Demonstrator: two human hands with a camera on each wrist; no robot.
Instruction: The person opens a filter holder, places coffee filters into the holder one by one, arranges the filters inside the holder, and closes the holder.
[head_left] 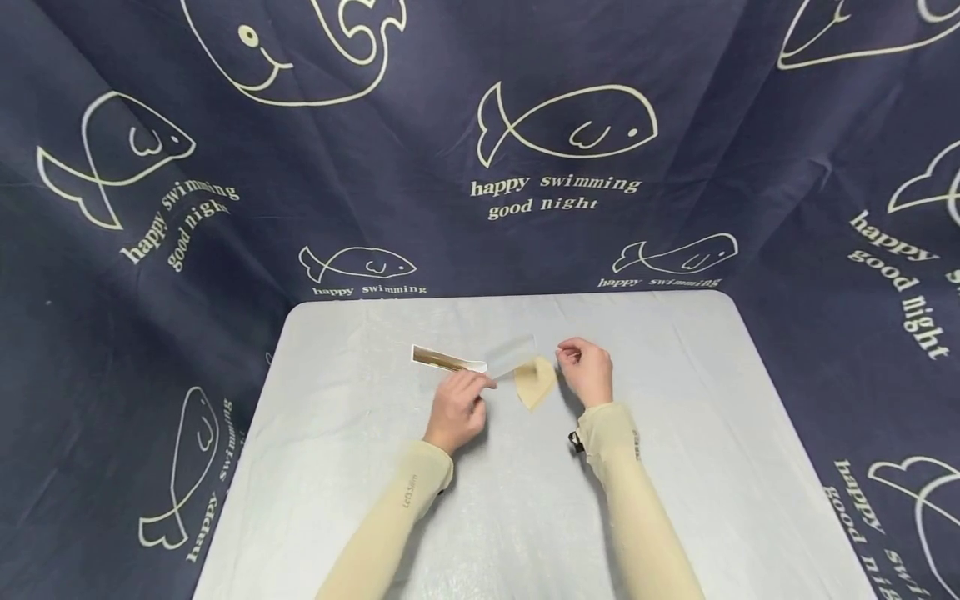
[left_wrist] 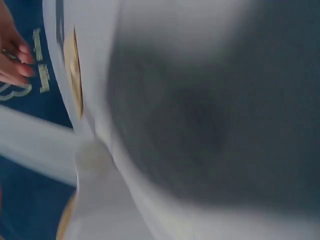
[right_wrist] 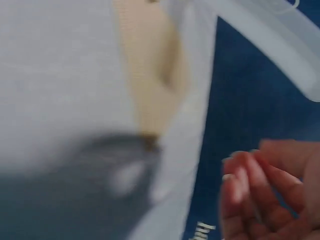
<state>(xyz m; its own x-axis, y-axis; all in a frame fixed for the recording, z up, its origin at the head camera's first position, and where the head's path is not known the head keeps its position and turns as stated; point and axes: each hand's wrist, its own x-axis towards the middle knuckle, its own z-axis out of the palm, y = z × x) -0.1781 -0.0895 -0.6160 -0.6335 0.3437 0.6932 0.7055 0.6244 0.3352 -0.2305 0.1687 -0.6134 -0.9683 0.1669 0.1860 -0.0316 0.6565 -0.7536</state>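
My left hand [head_left: 456, 410] is over the middle of the table, its fingertips pinching the near corner of a thin clear sheet [head_left: 512, 353]. Beside that hand, on its far side, a glossy gold-brown strip with a white border [head_left: 444, 358] overlaps the sheet's left end. A tan, rounded triangular piece [head_left: 534, 385] lies just right of the sheet, partly under it. My right hand [head_left: 587, 372] hovers to the right of this piece, fingers loosely bent and nothing visible between them. In the right wrist view, the tan piece [right_wrist: 152, 65] appears blurred, apart from the right-hand fingers [right_wrist: 250, 185].
Everything lies on a pale, slightly shiny table [head_left: 345, 433] with rounded far corners. A dark blue curtain [head_left: 442, 250] with white fish drawings and lettering surrounds it at the back and both sides. A small black item [head_left: 576, 442] sits at the right sleeve's cuff.
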